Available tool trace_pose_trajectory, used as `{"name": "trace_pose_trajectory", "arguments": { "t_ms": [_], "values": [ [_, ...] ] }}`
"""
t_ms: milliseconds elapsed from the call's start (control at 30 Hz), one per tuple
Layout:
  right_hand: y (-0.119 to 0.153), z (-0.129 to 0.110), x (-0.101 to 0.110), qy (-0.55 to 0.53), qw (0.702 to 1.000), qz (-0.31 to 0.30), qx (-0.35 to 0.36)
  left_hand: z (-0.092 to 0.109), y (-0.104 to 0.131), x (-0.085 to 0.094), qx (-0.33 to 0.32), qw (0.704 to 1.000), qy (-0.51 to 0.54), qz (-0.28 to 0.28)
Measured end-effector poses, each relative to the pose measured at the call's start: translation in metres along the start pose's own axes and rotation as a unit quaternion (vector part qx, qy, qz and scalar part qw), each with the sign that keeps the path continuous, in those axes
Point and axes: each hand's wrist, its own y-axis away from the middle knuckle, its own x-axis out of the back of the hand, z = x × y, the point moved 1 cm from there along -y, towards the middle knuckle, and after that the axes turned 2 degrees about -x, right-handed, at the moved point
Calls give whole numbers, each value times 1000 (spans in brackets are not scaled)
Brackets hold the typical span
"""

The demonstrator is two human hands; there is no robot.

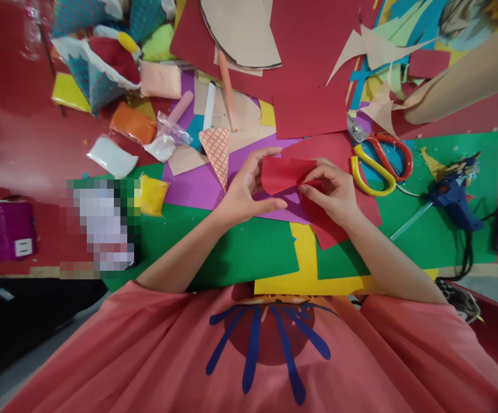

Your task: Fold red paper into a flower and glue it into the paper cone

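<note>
A small piece of red paper (281, 174) is held up over the purple sheet (197, 186), curved between my two hands. My left hand (246, 189) has its fingers behind the paper's left edge, with the thumb stretched out below it. At the paper's right end, my right hand (330, 189) pinches it between thumb and fingertips. Larger red sheets (363, 209) lie under and beside my right hand. Just right of that hand are scissors (373, 163) with one yellow and one red handle loop. A patterned paper cone (218, 152) lies left of my left hand.
A blue glue gun (458, 198) with a cord lies at the right on green sheets (240, 249). Clay packets (132, 123), a decorated blue cone (102, 74) and a phone-like blurred object (105, 226) are at the left. A beige roll (464, 74) and paper scraps (378, 51) lie upper right.
</note>
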Motion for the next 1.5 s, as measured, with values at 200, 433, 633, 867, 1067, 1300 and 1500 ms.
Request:
{"name": "trace_pose_trajectory", "arguments": {
  "t_ms": [200,433,633,867,1067,1300,1500],
  "values": [
    [2,0,-4,-6,1000,-12,-19,1,1,0,34,999,-5,26],
    [5,5,-9,-85,996,8,-33,1,1,-1,31,998,-29,39],
    [4,3,-6,-53,997,-5,-47,3,3,-4,19,998,-47,24],
    [3,2,-7,-42,997,9,-68,3,2,-4,0,997,-74,19],
    [3,1,-7,-28,996,9,-79,4,1,-3,21,997,-66,23],
    [3,1,-7,-39,997,6,-73,4,1,-2,24,995,-91,26],
    [3,2,-6,-41,998,-22,-53,6,2,-3,34,994,-101,10]
  ]
}}
